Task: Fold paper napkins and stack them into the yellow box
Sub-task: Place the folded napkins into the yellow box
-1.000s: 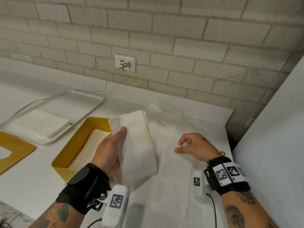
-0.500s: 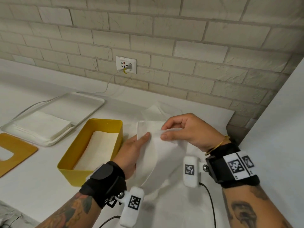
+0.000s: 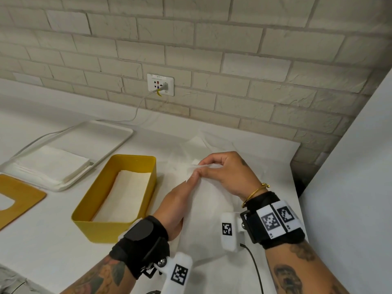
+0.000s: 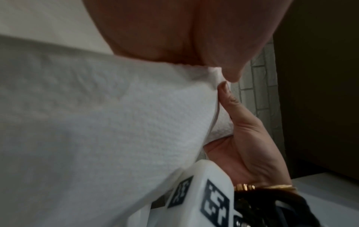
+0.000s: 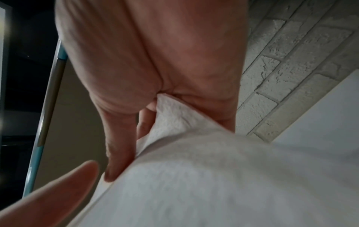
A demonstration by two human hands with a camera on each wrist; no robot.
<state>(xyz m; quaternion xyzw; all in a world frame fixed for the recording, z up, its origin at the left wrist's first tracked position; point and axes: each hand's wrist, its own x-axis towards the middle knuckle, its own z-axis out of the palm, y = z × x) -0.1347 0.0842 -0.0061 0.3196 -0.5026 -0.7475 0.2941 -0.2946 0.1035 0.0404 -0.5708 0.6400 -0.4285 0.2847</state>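
- Since a second ago I see the right hand [image 3: 228, 174] has come off the spread sheets and risen to meet the left hand [image 3: 176, 203]; the white embossed paper napkin [image 3: 209, 213], then held up alone by the left hand over the box edge, now hangs between both hands.
- Right-hand fingers [image 3: 209, 161] are curled and pinch the napkin's top edge; the right wrist view shows the paper [image 5: 213, 176] gathered against the palm [image 5: 155, 53].
- Left hand grips the same napkin from its 9 o'clock side, thumb along the paper; in the left wrist view the sheet [image 4: 97, 122] fills most of the frame and the right thumb [image 4: 233, 107] is on its edge.
- The yellow rectangular open box [image 3: 97, 227] sits on the white surface [image 3: 48, 251] at 9 o'clock of the hands, with folded napkins [image 3: 125, 196] lying flat inside.
- At 10 o'clock, a white tray [image 3: 110, 132] carries a stack of flat napkins [image 3: 51, 164].
- A flat yellow-brown lid with a cut-out [image 3: 19, 198] lies at the far 9 o'clock edge.
- More loose white sheets [image 3: 212, 143] lie on the surface beyond the hands, at 12 o'clock.
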